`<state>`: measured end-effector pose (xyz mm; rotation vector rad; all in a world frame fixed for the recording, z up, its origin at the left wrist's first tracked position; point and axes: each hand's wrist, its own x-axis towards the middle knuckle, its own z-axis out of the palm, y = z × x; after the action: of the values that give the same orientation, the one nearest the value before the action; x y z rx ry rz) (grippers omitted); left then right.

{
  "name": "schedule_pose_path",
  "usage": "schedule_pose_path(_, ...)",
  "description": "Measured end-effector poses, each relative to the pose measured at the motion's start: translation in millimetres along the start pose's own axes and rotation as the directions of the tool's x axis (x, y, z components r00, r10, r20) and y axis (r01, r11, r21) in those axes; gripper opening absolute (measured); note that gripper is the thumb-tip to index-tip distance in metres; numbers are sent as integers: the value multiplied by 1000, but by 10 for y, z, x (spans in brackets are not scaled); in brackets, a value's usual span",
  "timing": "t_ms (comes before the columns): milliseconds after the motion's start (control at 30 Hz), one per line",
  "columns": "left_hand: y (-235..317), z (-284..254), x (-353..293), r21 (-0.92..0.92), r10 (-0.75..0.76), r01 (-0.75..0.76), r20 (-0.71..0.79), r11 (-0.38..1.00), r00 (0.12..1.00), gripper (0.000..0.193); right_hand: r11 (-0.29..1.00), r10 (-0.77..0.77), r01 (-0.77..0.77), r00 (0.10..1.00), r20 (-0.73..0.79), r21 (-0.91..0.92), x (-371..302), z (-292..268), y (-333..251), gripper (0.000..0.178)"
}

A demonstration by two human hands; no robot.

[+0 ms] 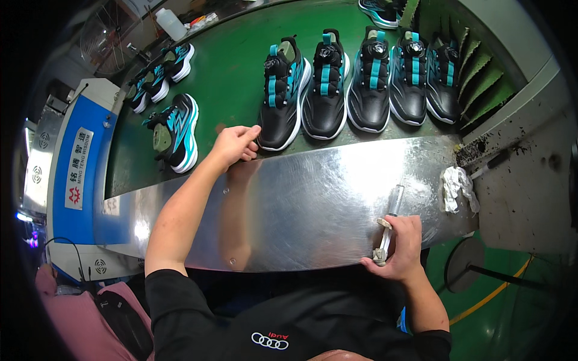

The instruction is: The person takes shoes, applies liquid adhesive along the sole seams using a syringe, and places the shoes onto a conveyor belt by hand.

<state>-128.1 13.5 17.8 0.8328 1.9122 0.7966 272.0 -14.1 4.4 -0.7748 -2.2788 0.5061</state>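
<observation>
My left hand (236,146) is at the near edge of the green surface. Its thumb and forefinger are pinched together against the toe side of a black sneaker (280,123), the leftmost of the upright row; anything between the fingertips is too small to make out. That shoe has turquoise straps, a round lace dial and a white sole. Over the metal ledge, my right hand (404,248) is closed round a clear syringe (396,200). The barrel points away from me, and the plunger end lies near my thumb.
More black sneakers (368,90) stand to the right in the row; one sneaker (174,133) lies on its side at left. Crumpled white cloth (457,189) rests at the right of the metal ledge (295,210). A blue-and-white machine (90,144) flanks the left; green flaps (481,78) hang far right.
</observation>
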Motion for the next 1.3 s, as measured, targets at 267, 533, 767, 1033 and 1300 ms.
schedule_pose_path(267,-758,-601,-882,-696,9,-169,-228,698,974,35,1000,0,0,1000,16,-5,-32,-7,24,77)
schedule_pose_path(533,-1080,-1243,-534,-860,75,-251,-243,444,967,38,997,14,-15,1000,-14,-71,-170,-93,37,75)
schedule_pose_path(767,-1585,-2220,-374,-704,164,-298,-254,644,953,8,999,-30,34,994,-106,39,-178,21,77,74)
schedule_pose_path(1033,-1211,-1440,-1072,-209,308,-404,-375,891,874,29,1000,-17,18,991,-136,8,-217,-34,100,76)
schedule_pose_path(1300,-715,611,-2249,57,479,-480,24,876,878,39,987,41,-35,999,-35,155,-232,-250,9,72)
